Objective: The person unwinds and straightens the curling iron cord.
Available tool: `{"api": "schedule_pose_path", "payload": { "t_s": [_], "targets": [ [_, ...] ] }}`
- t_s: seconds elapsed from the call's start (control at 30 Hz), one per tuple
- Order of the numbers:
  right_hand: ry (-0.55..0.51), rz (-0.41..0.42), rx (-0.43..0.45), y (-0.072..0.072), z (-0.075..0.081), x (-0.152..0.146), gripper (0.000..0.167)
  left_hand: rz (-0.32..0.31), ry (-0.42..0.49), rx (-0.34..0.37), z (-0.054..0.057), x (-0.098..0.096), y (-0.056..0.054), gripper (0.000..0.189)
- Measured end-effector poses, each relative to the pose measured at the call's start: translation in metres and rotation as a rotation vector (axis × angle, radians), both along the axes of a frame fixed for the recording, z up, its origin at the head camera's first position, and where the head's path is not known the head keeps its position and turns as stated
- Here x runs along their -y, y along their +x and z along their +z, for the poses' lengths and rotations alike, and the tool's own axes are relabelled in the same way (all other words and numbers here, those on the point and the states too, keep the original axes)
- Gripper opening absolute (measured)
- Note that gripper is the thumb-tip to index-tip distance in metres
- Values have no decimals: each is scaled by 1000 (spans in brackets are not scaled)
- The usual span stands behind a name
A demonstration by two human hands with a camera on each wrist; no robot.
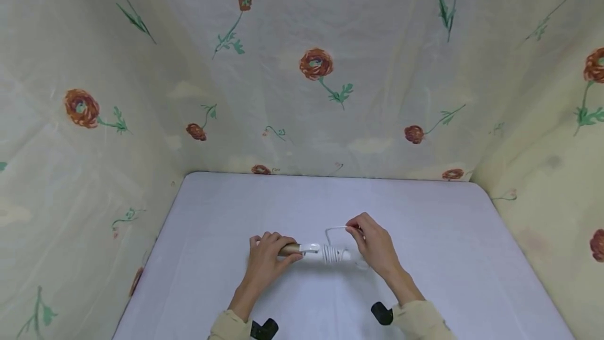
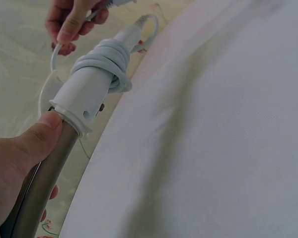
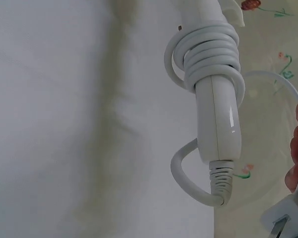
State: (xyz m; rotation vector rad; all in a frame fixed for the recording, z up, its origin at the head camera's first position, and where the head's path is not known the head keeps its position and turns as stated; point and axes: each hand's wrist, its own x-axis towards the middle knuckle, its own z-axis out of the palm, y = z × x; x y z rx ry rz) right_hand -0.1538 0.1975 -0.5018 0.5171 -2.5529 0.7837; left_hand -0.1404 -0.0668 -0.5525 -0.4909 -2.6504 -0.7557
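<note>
White cord (image 3: 211,53) circles the curling iron (image 1: 311,248) we hold above the table (image 1: 226,203) — our left hand (image 1: 269,256) grips the barrel (image 2: 48,176), likely for steadiness; our right hand (image 1: 376,244) pinches loose cord, probably to control slack.

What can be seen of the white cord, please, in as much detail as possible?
The white cord looks smooth and plastic-coated. From a ribbed sleeve ending the white handle, it bends back in a loop and lies in several turns around the handle. A loose stretch curves from the coil to the right hand, whose fingers pinch it; a plug shows beside that hand.
</note>
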Motion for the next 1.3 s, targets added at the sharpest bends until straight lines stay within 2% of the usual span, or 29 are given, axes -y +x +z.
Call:
{"api": "schedule_pose_path", "payload": {
  "t_s": [0.27, 0.4, 0.83, 1.3],
  "targets": [
    [-27, 3, 29, -12, -4, -6, 8, -2, -9, 31, -4, 5, 1, 38],
    [-29, 0, 69, -16, -10, -8, 7, 0, -1, 46, -3, 8, 2, 36],
    [-40, -22, 215, -24, -27, -17, 5, -54, 7, 53, -6, 13, -1, 38],
    [-73, -73, 349, -18, -54, -22, 7, -70, 55, 68, -1, 8, -5, 37]
  ]
}}
